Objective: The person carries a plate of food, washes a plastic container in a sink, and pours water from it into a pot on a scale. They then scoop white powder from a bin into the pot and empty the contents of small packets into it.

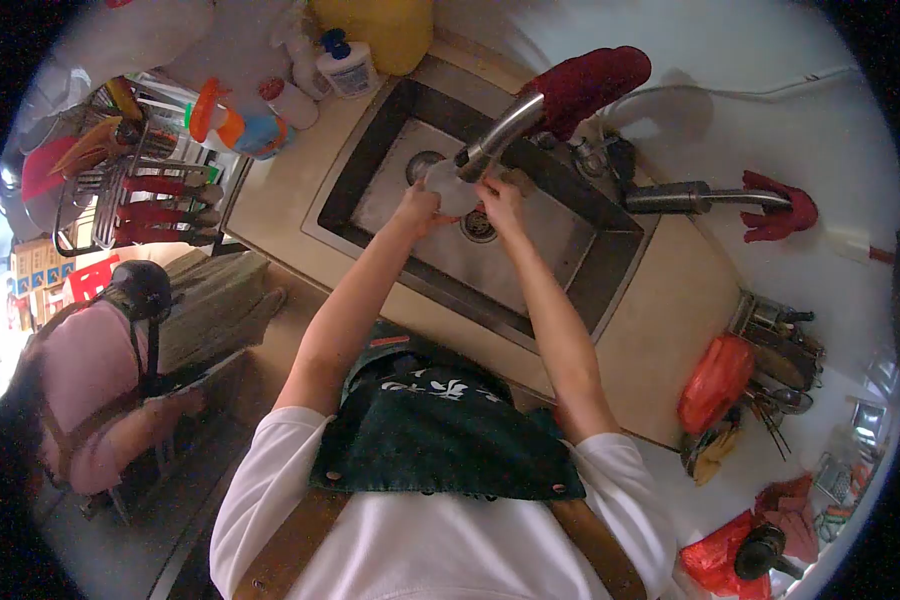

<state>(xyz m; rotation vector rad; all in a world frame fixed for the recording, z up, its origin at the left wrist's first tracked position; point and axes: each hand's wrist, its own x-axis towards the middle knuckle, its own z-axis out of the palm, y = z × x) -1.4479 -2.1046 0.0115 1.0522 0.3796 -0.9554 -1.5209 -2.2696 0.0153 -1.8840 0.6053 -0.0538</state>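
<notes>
A pale round thing, perhaps a small bowl or cup, sits between both hands under the tap, above the sink. The left hand and right hand each grip a side. Washing looks underway, not finished; no washed things show on the desk nearby.
</notes>
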